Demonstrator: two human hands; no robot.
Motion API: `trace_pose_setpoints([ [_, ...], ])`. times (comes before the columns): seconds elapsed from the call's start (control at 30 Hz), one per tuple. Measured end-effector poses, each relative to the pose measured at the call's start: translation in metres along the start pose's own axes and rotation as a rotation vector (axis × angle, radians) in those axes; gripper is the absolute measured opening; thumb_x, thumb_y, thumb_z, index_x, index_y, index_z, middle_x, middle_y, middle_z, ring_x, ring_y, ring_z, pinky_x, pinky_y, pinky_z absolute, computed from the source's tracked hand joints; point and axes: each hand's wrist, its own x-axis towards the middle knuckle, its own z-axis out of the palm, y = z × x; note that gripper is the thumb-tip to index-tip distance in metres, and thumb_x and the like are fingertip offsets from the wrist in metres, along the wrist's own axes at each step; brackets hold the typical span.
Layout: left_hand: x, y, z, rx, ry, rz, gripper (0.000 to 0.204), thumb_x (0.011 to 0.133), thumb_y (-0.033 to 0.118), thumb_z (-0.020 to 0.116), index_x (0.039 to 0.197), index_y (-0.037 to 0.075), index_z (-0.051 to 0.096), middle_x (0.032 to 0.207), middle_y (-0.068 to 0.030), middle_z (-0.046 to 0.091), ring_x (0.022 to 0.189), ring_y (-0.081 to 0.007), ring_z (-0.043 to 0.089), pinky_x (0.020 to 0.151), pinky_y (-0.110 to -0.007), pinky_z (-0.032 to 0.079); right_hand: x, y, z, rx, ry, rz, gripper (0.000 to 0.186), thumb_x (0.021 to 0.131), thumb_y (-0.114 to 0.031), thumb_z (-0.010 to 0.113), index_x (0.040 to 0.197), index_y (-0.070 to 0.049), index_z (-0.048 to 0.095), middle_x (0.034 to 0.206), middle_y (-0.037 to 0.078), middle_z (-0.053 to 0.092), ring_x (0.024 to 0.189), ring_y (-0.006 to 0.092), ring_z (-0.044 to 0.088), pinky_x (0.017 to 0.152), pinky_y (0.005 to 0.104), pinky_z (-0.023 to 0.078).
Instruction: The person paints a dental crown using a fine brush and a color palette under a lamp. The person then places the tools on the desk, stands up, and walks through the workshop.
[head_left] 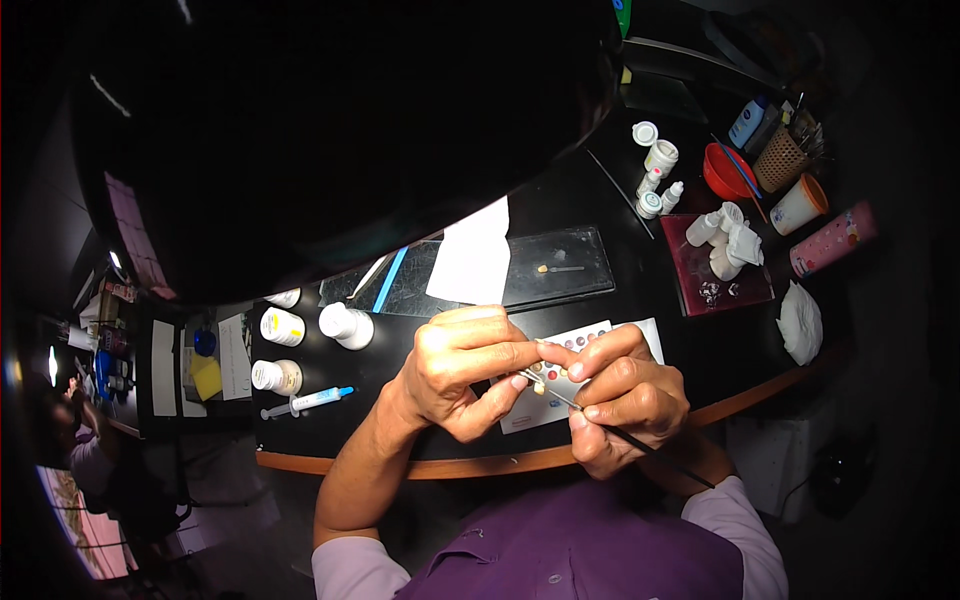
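Note:
My left hand (465, 365) is closed, with thumb and fingers pinching what looks like a thin metal holder. At its end sits a small cream, tooth-shaped piece (539, 387). My right hand (635, 400) grips a thin brush (640, 443) with a dark handle, its slender tip pointing toward the cream piece. Whether tip and piece touch I cannot tell. The fingertips of both hands meet. Beneath them lies a white card (520, 419) with coloured dots, partly hidden by the hands.
Behind my hands lie a dark glossy slab (585, 250) and white paper (472, 255). At left are white bottles (346, 325) and a blue-tipped syringe (318, 400). A maroon tray (690, 290), red bowl (727, 178) and crumpled tissue (800, 325) are at right. A large black shape (350, 130) covers the upper left.

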Motion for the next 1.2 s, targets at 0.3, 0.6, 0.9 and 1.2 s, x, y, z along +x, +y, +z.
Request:
trace_pose_setpoints([
  [0.3, 0.0005, 0.0006, -0.0007, 0.027, -0.01, -0.005, 0.036, 0.072, 0.007, 0.066, 0.103, -0.004, 0.081, 0.072, -0.012, 0.07, 0.06, -0.0218, 0.065, 0.058, -0.033, 0.05, 0.0001, 0.0014, -0.0004, 0.001, -0.006, -0.004, 0.021, 0.081, 0.009, 0.07, 0.09, -0.005, 0.057, 0.08, 0.008, 0.063, 0.096, 0.0283, 0.069, 0.094, 0.0524, 0.067],
  [0.6, 0.0003, 0.0015, -0.0031, 0.044, -0.064, -0.036, 0.037, 0.073, 0.006, 0.066, 0.106, -0.005, 0.08, 0.069, -0.0119, 0.069, 0.057, -0.0224, 0.065, 0.055, -0.034, 0.051, -0.0023, 0.0026, 0.001, -0.071, 0.004, -0.001, 0.021, 0.081, 0.006, 0.07, 0.092, -0.006, 0.056, 0.079, 0.006, 0.063, 0.097, 0.0296, 0.071, 0.087, 0.0442, 0.066],
  [0.9, -0.0007, 0.0007, -0.004, 0.043, -0.072, -0.045, 0.035, 0.075, 0.006, 0.065, 0.105, -0.006, 0.08, 0.068, -0.0116, 0.068, 0.056, -0.0228, 0.065, 0.055, -0.033, 0.051, -0.0005, 0.0039, 0.0032, -0.061, 0.018, -0.009, 0.022, 0.081, 0.006, 0.07, 0.092, -0.006, 0.057, 0.079, 0.007, 0.063, 0.093, 0.0287, 0.07, 0.088, 0.046, 0.067],
  [1.2, 0.0014, 0.0024, -0.0053, 0.059, -0.077, -0.051, 0.035, 0.075, 0.006, 0.065, 0.105, -0.005, 0.08, 0.067, -0.0108, 0.067, 0.056, -0.0222, 0.064, 0.054, -0.034, 0.051, -0.0017, 0.0048, 0.0026, -0.05, 0.019, -0.003, 0.021, 0.079, 0.006, 0.07, 0.09, -0.006, 0.057, 0.078, 0.006, 0.063, 0.092, 0.0286, 0.07, 0.083, 0.042, 0.064],
])
